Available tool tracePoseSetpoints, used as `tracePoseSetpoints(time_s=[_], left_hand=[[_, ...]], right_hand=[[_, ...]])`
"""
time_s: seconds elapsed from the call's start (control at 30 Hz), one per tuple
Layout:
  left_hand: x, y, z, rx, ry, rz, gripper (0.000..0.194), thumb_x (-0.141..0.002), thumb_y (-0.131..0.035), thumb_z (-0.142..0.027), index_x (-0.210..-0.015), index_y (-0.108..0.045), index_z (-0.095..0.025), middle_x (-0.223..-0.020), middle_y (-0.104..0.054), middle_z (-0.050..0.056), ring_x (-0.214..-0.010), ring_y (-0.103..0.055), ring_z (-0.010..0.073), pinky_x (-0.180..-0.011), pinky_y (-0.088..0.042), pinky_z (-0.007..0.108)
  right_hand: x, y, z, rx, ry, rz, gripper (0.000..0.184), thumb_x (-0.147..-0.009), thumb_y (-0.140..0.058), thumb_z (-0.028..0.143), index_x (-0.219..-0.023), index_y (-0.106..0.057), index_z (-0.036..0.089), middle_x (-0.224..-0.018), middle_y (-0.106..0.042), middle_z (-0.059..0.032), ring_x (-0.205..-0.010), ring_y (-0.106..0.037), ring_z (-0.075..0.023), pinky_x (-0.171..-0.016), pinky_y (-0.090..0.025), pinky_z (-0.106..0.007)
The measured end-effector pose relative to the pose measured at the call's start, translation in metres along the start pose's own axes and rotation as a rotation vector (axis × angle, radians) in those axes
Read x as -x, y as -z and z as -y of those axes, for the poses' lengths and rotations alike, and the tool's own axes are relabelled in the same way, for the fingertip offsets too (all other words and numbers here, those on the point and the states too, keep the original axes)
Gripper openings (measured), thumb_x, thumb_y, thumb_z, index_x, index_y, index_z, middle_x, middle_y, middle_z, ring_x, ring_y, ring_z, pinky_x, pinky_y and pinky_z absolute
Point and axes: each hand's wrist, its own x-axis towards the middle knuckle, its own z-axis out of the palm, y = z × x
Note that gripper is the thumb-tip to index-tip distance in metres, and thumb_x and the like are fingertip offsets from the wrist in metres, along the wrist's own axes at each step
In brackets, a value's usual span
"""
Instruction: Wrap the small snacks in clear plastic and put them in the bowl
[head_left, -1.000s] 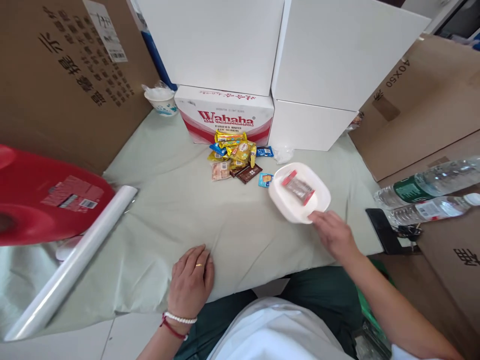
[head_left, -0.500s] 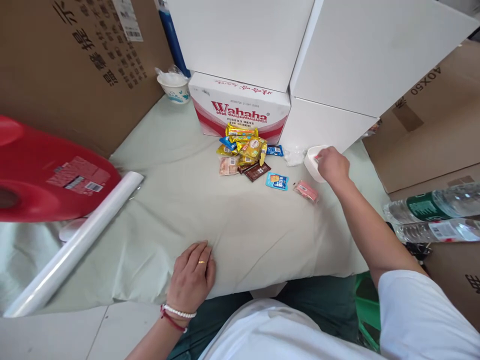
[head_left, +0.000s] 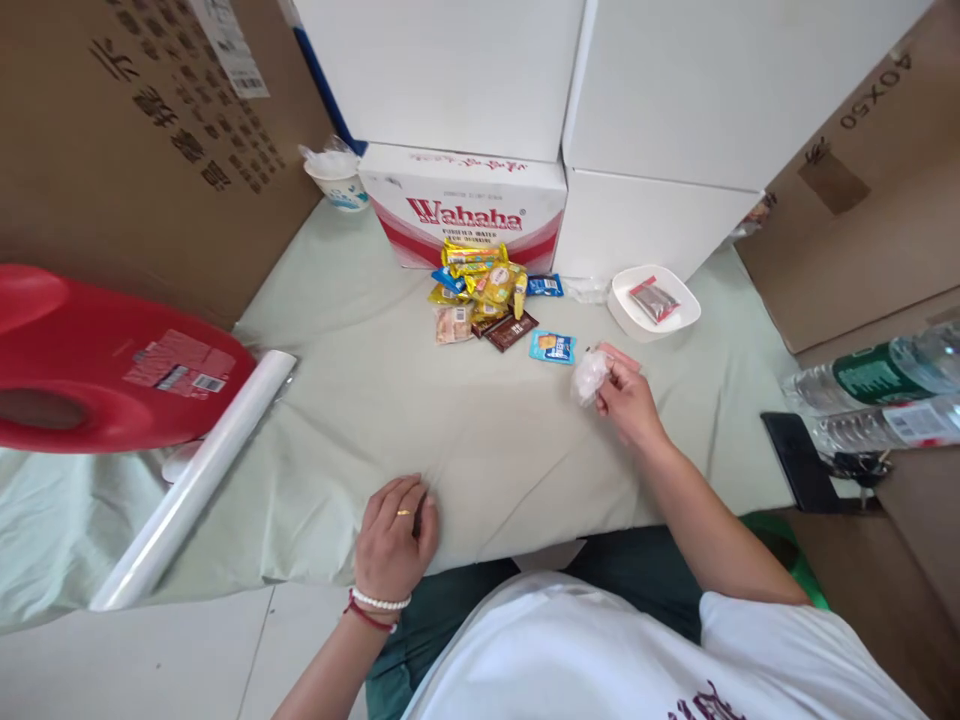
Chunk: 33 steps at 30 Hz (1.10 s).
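In my right hand [head_left: 628, 398] is a crumpled piece of clear plastic [head_left: 590, 378], pinched between the fingers just above the cloth. Partly behind that hand lies a pink packet [head_left: 621, 357]. Beyond it stands a white plastic bowl [head_left: 616, 312] with a red-edged snack packet [head_left: 655, 299] inside. A light-blue snack packet [head_left: 553, 347] lies to the left of the hand. Near the table's front edge my left hand [head_left: 397, 532] rests palm down, fingers loosely bent and holding nothing.
A heap of snack packets [head_left: 495, 285] lies before the Wahaba-style red-and-white water carton [head_left: 465, 205]. More clear plastic [head_left: 586, 290] is by the white box [head_left: 637, 225]. At left are a red jug [head_left: 112, 370] and a white roll [head_left: 202, 480]; bottles [head_left: 874, 385] lie at right.
The bowl moved from the front right to the back, beside the white box, and was let go. My right hand came back toward me with crumpled plastic. The left hand stayed resting.
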Motion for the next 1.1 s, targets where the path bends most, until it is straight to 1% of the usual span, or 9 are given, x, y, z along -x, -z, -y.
tracePoseSetpoints(time_s=[0.17,0.27,0.33,0.4,0.53,0.8,0.93,1.03,1.1], left_hand=[[-0.019,-0.011,-0.039,0.402,0.425,0.086,0.020,-0.099,-0.057,-0.039,-0.101,-0.068,-0.022,-0.093,-0.072,0.006,-0.089,-0.069,0.0208,-0.084,-0.056,0.037],[-0.041,-0.036,-0.095,0.925,0.567,0.312,0.051,-0.088,-0.071,-0.054,-0.127,-0.057,-0.024,-0.125,-0.067,0.012,-0.109,-0.070,0.0244,-0.084,-0.059,0.036],[-0.055,-0.055,-0.128,1.066,0.660,0.398,0.081,-0.068,-0.089,-0.049,-0.136,-0.052,-0.025,-0.145,-0.056,0.016,-0.120,-0.067,0.0270,-0.085,-0.059,0.034],[-0.066,-0.070,-0.146,1.158,0.759,0.453,0.078,-0.061,-0.094,-0.043,-0.128,-0.058,-0.023,-0.139,-0.060,0.015,-0.116,-0.068,0.0259,-0.083,-0.058,0.032],[-0.075,-0.075,-0.140,1.352,0.951,0.528,0.047,-0.060,-0.094,-0.037,-0.093,-0.068,-0.017,-0.090,-0.073,0.005,-0.079,-0.068,0.0154,-0.073,-0.054,0.027],[-0.065,-0.053,-0.118,1.550,1.188,0.411,0.041,-0.055,-0.096,-0.028,-0.084,-0.069,-0.017,-0.078,-0.069,-0.001,-0.067,-0.065,0.0119,-0.058,-0.051,0.022],[-0.067,-0.047,-0.120,1.629,1.227,0.353,0.044,-0.064,-0.093,-0.043,-0.092,-0.069,-0.018,-0.092,-0.068,0.003,-0.079,-0.068,0.0158,-0.062,-0.057,0.025],[-0.067,-0.043,-0.128,1.610,1.194,0.289,0.062,-0.079,-0.071,-0.072,-0.119,-0.065,-0.025,-0.125,-0.064,0.009,-0.109,-0.067,0.0250,-0.079,-0.063,0.039],[-0.064,-0.044,-0.135,1.439,1.106,0.290,0.079,-0.075,-0.076,-0.071,-0.140,-0.053,-0.033,-0.147,-0.052,0.010,-0.125,-0.061,0.0285,-0.092,-0.060,0.046]], right_hand=[[0.098,-0.004,-0.031,-0.117,-0.142,-0.043,0.028,-0.085,-0.061,0.048,-0.094,-0.067,0.022,-0.063,-0.053,0.0036,-0.054,-0.044,-0.0136,-0.053,-0.035,-0.027],[0.122,-0.009,-0.028,-0.002,-0.124,-0.086,0.027,-0.081,-0.067,0.044,-0.097,-0.066,0.023,-0.064,-0.055,0.0040,-0.056,-0.047,-0.0144,-0.059,-0.039,-0.028],[0.128,-0.010,-0.023,0.010,-0.109,-0.064,0.025,-0.082,-0.068,0.044,-0.096,-0.064,0.023,-0.069,-0.059,0.0035,-0.056,-0.048,-0.0136,-0.059,-0.039,-0.028],[0.130,-0.010,-0.019,-0.022,-0.090,0.001,0.024,-0.084,-0.068,0.046,-0.090,-0.063,0.023,-0.071,-0.059,0.0034,-0.056,-0.047,-0.0126,-0.058,-0.037,-0.027],[0.129,-0.001,-0.022,-0.231,-0.151,0.116,0.034,-0.084,-0.071,0.056,-0.085,-0.066,0.023,-0.061,-0.049,0.0054,-0.054,-0.040,-0.0118,-0.053,-0.030,-0.026],[0.124,0.009,-0.022,-0.784,-0.486,0.223,0.053,-0.062,-0.090,0.060,-0.074,-0.057,0.021,-0.057,-0.040,0.0088,-0.049,-0.034,-0.0061,-0.046,-0.020,-0.021],[0.127,0.005,-0.018,-0.741,-0.433,0.191,0.053,-0.067,-0.087,0.064,-0.076,-0.057,0.021,-0.055,-0.044,0.0077,-0.049,-0.039,-0.0074,-0.044,-0.023,-0.020],[0.132,0.003,-0.015,-0.626,-0.322,0.148,0.049,-0.077,-0.078,0.068,-0.084,-0.063,0.022,-0.058,-0.054,0.0048,-0.050,-0.047,-0.0100,-0.043,-0.031,-0.021],[0.135,0.002,-0.012,-0.593,-0.257,0.168,0.048,-0.083,-0.073,0.068,-0.089,-0.064,0.022,-0.063,-0.061,0.0027,-0.053,-0.053,-0.0115,-0.046,-0.038,-0.023]])
